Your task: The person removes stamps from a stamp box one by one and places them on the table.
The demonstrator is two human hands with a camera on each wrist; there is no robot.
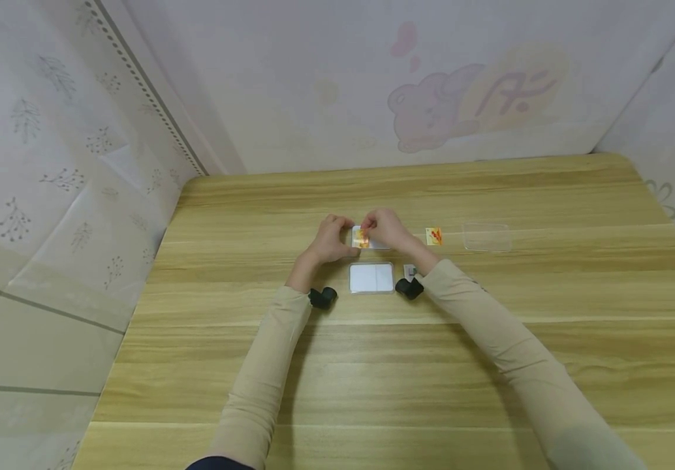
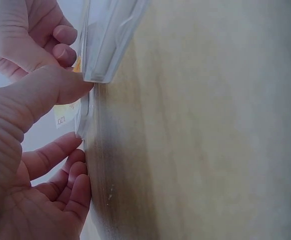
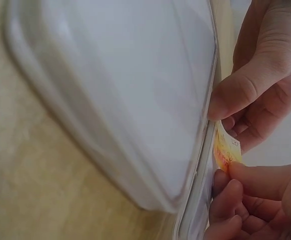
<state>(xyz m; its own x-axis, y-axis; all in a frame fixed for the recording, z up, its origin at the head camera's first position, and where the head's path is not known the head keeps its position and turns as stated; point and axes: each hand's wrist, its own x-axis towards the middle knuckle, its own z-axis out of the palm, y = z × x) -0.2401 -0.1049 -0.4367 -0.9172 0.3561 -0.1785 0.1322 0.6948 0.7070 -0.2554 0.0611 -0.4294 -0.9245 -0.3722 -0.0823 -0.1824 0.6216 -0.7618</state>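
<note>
At the back middle of the table, my left hand [image 1: 329,240] holds a clear plastic case [image 1: 377,246] with a white insert, thumb on its near edge and fingers at its far edge. Between thumb and fingertips, my right hand [image 1: 389,228] pinches a yellow-orange postage stamp [image 3: 229,149] over the left part of that case. The number 120 shows on the stamp in both wrist views. The right hand hides part of the case. Nearer to me lies a second clear case [image 1: 371,278] with a white insert, flat on the wood.
Right of the hands lies another yellow-orange stamp [image 1: 433,235]. Farther right is a clear plastic cover [image 1: 486,237]. A small pale item [image 1: 410,269] lies under the right forearm, partly hidden by the black wrist camera [image 1: 410,288]. A patterned cloth wall [image 1: 314,98] stands behind the table.
</note>
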